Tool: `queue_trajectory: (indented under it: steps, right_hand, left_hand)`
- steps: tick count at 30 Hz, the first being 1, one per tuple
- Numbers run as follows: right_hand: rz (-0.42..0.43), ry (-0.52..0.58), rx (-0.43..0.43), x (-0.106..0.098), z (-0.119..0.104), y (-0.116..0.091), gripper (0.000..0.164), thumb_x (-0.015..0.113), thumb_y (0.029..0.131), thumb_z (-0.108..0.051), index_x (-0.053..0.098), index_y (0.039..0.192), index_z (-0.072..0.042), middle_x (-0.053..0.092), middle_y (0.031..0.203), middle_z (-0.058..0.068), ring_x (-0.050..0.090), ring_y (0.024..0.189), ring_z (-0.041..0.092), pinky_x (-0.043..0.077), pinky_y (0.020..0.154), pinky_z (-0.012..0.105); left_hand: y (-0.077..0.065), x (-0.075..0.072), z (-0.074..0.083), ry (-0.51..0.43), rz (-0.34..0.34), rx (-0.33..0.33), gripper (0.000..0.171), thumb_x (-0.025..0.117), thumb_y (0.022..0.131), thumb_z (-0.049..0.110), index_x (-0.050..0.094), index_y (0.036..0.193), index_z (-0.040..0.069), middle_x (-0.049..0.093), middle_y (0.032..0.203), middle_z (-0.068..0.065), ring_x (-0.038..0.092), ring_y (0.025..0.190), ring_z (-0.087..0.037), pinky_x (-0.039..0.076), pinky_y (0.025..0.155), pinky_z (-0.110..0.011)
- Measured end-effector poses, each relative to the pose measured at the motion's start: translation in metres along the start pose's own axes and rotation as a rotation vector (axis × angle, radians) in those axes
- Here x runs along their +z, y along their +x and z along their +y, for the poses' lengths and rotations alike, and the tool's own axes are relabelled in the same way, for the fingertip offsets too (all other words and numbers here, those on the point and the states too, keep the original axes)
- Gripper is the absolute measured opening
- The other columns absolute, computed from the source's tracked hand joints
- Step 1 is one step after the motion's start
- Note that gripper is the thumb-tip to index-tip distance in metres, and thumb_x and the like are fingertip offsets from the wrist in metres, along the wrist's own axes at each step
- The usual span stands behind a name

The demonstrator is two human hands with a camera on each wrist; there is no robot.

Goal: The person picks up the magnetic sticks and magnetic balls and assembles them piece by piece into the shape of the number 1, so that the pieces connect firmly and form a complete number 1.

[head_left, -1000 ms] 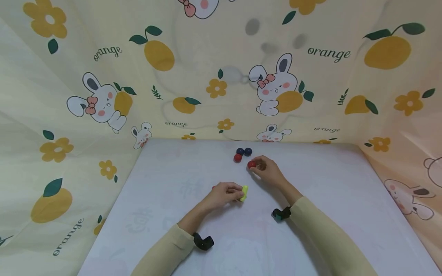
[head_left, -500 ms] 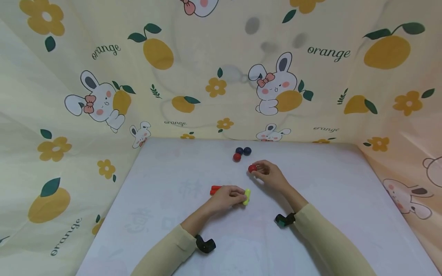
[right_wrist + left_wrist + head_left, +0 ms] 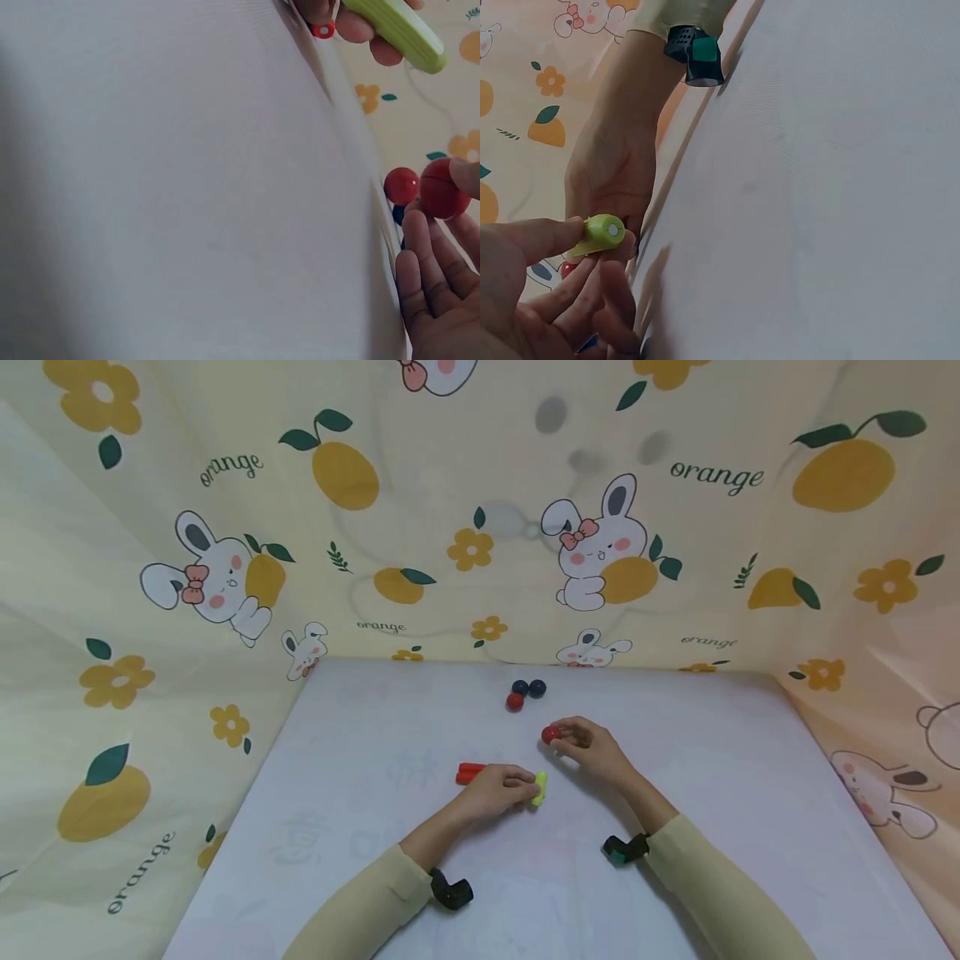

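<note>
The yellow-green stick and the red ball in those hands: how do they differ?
The yellow-green stick is long and narrow; the held red ball is round.
The left hand pinches the yellow-green stick; the right hand pinches the held red ball.
In the head view, the yellow-green stick appears lower than the held red ball.
Both are brightly coloured.

Pale khaki sleeves (image 3: 367, 902) on both arms
Just beyond the right cuff (image 3: 671, 837), a bent black wrist camera (image 3: 622, 852) with a green patch; well left of that cuff, another black camera (image 3: 454, 896).
</note>
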State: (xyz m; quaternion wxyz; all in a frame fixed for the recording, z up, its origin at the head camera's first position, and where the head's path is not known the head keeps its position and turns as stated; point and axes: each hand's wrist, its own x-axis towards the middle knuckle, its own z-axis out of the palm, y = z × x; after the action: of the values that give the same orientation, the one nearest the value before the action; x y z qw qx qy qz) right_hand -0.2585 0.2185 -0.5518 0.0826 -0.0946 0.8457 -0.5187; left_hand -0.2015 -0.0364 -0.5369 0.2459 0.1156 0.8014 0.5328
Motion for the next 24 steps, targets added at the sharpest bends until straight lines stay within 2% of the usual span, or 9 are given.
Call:
queue_trajectory:
  steps: [10,17,24]
  right_hand:
    - [-0.032,0.051,0.017,0.0,0.004,-0.009,0.048,0.073,0.104,-0.036,0.064,0.143,-0.01,0.073,0.132,0.01,0.07,0.121,0.023,0.047,0.111,0.046]
    - [-0.053,0.09,0.033,0.0,0.005,-0.014,0.048,0.075,0.103,-0.036,0.065,0.142,-0.011,0.073,0.134,0.01,0.069,0.122,0.021,0.046,0.11,0.043]
    - [-0.094,0.118,0.003,-0.002,0.004,-0.017,0.045,0.073,0.105,-0.028,0.063,0.143,-0.006,0.071,0.137,0.014,0.067,0.127,0.028,0.041,0.116,0.055]
  left_hand:
    - [0.007,0.005,0.001,-0.006,0.025,-0.002,0.035,0.075,0.103,0.031,0.076,0.129,0.008,0.079,0.098,0.001,0.067,0.08,-0.013,0.054,0.073,-0.027]
    - [0.011,0.008,0.003,0.008,0.03,-0.019,0.036,0.076,0.103,0.032,0.076,0.13,0.008,0.078,0.095,0.001,0.065,0.078,-0.015,0.053,0.072,-0.027]
    - [0.013,0.011,0.004,-0.008,0.037,-0.034,0.033,0.076,0.102,0.031,0.078,0.125,0.007,0.077,0.09,0.001,0.063,0.075,-0.014,0.051,0.069,-0.025]
